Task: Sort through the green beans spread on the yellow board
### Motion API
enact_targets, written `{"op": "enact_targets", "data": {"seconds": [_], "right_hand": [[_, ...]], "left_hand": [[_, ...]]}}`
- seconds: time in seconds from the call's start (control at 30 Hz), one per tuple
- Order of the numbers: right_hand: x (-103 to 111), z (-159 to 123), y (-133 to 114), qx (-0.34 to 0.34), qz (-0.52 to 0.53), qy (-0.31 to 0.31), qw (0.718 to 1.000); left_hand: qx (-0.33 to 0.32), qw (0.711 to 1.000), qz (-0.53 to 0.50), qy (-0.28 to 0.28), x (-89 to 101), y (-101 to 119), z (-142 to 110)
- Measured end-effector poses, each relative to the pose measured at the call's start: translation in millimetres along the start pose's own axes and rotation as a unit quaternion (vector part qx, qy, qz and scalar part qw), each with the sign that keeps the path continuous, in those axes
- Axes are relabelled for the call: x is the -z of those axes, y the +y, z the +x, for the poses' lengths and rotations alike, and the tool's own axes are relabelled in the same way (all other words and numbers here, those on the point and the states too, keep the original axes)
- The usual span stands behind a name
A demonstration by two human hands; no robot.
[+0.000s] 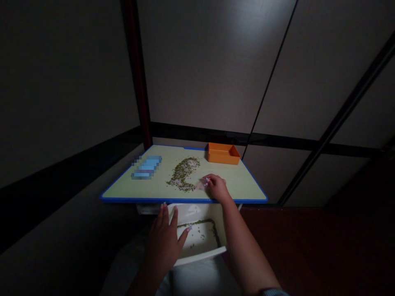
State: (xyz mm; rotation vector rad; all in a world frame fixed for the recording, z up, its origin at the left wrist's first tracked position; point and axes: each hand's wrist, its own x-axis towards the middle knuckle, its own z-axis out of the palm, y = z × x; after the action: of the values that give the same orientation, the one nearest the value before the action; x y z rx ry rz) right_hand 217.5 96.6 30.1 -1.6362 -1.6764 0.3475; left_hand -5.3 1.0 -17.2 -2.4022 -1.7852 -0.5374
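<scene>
On the pale green tabletop [247, 185], small green and pale grains [182, 174] lie scattered in a curved heap, their kind too small to tell. My right hand [217, 187] is closed at the heap's right end, pinching a small clear plastic piece [202, 184] whose shape is blurred. Below the table's front edge, my left hand [165, 234] grips the left wall of a white bin [202, 260], thumb inside and fingers along the outer side. More grains line the bin's inner edges and dot its floor.
An orange open box [222, 155] stands at the table's back right. A pixelated blue flat object [147, 167] lies at the left. The table has a raised blue edge [182, 201], with dark wall panels [210, 65] close behind.
</scene>
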Motion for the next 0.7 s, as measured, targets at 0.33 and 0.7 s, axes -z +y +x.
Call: {"op": "enact_targets", "data": {"seconds": [0.33,0.7], "right_hand": [[0.7,-2.3,-4.9,-0.002,-0.053,-0.033,0.998],[1.2,1.9,3.8,-0.074,-0.083,0.059,0.992]], "left_hand": [[0.006,1.0,-0.008,0.0,-0.4,0.8,0.0],[0.002,1.0,-0.018,0.013,-5.5,-1.6,-0.5]]}}
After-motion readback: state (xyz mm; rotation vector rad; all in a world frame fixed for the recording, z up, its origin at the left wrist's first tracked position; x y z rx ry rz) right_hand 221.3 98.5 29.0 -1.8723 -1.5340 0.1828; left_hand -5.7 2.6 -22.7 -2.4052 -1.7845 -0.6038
